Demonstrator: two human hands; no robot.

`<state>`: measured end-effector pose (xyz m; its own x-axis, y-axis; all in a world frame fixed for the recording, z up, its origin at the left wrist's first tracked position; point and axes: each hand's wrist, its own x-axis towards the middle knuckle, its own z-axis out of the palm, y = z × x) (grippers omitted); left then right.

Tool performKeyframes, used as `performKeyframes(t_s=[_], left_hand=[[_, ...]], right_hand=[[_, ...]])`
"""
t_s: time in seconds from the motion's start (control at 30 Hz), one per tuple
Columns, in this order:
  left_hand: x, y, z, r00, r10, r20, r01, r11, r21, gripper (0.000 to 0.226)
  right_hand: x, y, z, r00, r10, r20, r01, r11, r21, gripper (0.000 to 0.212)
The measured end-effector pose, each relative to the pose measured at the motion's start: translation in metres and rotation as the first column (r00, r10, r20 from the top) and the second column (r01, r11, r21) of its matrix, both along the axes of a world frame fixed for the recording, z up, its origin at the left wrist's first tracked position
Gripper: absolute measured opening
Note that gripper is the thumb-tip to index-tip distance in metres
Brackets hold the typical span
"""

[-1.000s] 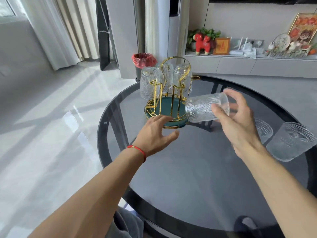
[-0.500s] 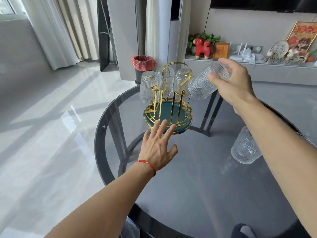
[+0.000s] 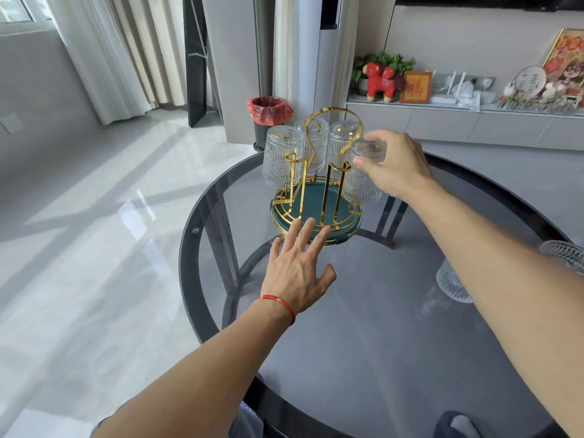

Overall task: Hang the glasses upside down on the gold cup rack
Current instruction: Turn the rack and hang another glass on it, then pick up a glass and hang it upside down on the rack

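The gold cup rack [image 3: 317,197] with its green round base stands on the far part of the glass table [image 3: 363,327]. Three ribbed glasses hang upside down on it: one at the left [image 3: 279,161], two at the back [image 3: 316,143] [image 3: 340,137]. My right hand [image 3: 395,164] grips the base of a fourth glass [image 3: 363,181], held upside down at the rack's right side over a prong. My left hand [image 3: 298,270] lies flat with fingers spread, its fingertips touching the front rim of the rack's base. Two more glasses sit at the table's right, one [image 3: 450,284] partly behind my right forearm, another [image 3: 565,254] at the frame edge.
A bin with a red liner [image 3: 269,113] stands on the floor behind the table. A low white cabinet [image 3: 458,121] with ornaments runs along the back wall. The table's dark rim [image 3: 186,248] curves near my left arm.
My right hand turned the glass from tilted to upside down and lowered it onto the rack's right side. My left hand slid forward to the rack's base.
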<state>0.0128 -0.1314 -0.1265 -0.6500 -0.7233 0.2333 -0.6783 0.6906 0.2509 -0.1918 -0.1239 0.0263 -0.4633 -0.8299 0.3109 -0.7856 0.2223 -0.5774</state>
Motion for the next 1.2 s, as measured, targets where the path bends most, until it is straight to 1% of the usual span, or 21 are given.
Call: performKeyframes(t_s=[0.1,0.27,0.37,0.43,0.53,0.57,0.63,0.7,0.77,0.83,0.93,1.0,1.1,1.13,1.2], left_hand=[[-0.001,0.0,0.001,1.0,0.001,0.011,-0.001,1.0,-0.001,0.073],[-0.001,0.002,0.005,0.999,0.005,0.032,-0.005,1.0,0.015,0.074],[-0.007,0.006,0.013,0.999,0.03,0.019,-0.031,0.998,0.046,0.075],[-0.013,0.012,0.019,0.998,0.066,0.016,-0.067,0.996,0.055,0.074],[-0.026,0.028,0.029,0.992,0.118,0.031,-0.118,0.993,0.006,0.072],[-0.032,0.036,0.031,0.993,0.114,0.021,-0.114,0.993,-0.023,0.07],[-0.044,0.051,0.034,0.999,0.04,-0.03,-0.041,0.998,-0.04,0.068],[-0.055,0.067,0.034,0.994,-0.085,-0.074,0.086,0.996,0.005,0.069],[-0.063,0.083,0.034,0.974,-0.194,-0.116,0.205,0.974,0.092,0.072],[-0.071,0.095,0.034,0.953,-0.245,-0.175,0.275,0.947,0.168,0.075],[-0.085,0.11,0.041,0.938,-0.242,-0.25,0.307,0.914,0.267,0.08],[-0.1,0.118,0.048,0.935,-0.203,-0.29,0.296,0.898,0.325,0.09],[-0.129,0.126,0.065,0.931,-0.155,-0.329,0.276,0.89,0.362,0.107],[-0.14,0.127,0.07,0.931,-0.155,-0.331,0.276,0.892,0.359,0.107],[-0.158,0.127,0.077,0.935,-0.156,-0.319,0.271,0.894,0.356,0.101]], right_hand=[[-0.001,0.0,-0.006,1.0,-0.026,0.008,0.026,1.0,-0.012,0.063],[-0.001,0.006,-0.018,0.996,-0.064,0.056,0.066,0.996,-0.051,0.082],[-0.001,0.018,-0.024,0.995,-0.061,0.078,0.064,0.997,-0.032,0.087],[-0.001,0.033,-0.028,0.994,-0.059,0.091,0.062,0.998,-0.029,0.083],[0.002,0.068,-0.031,0.995,-0.034,0.091,0.041,0.997,-0.072,0.066],[0.003,0.082,-0.031,0.996,-0.02,0.088,0.029,0.995,-0.094,0.058],[0.006,0.114,-0.036,0.996,-0.008,0.09,0.019,0.991,-0.129,0.047],[0.011,0.146,-0.045,0.995,-0.011,0.094,0.024,0.99,-0.14,0.043],[0.013,0.171,-0.053,0.997,-0.001,0.072,0.01,0.992,-0.126,0.041],[0.01,0.188,-0.054,1.0,0.005,0.022,-0.002,0.99,-0.139,0.036],[-0.002,0.202,-0.047,0.999,-0.032,-0.02,0.026,0.968,-0.249,0.032],[-0.009,0.208,-0.045,0.998,-0.067,0.009,0.067,0.949,-0.308,0.031],[-0.017,0.214,-0.049,0.99,-0.124,0.063,0.138,0.93,-0.34,0.033],[-0.019,0.214,-0.05,0.987,-0.142,0.075,0.159,0.926,-0.342,0.034],[-0.023,0.213,-0.051,0.98,-0.17,0.1,0.194,0.919,-0.344,0.034]])
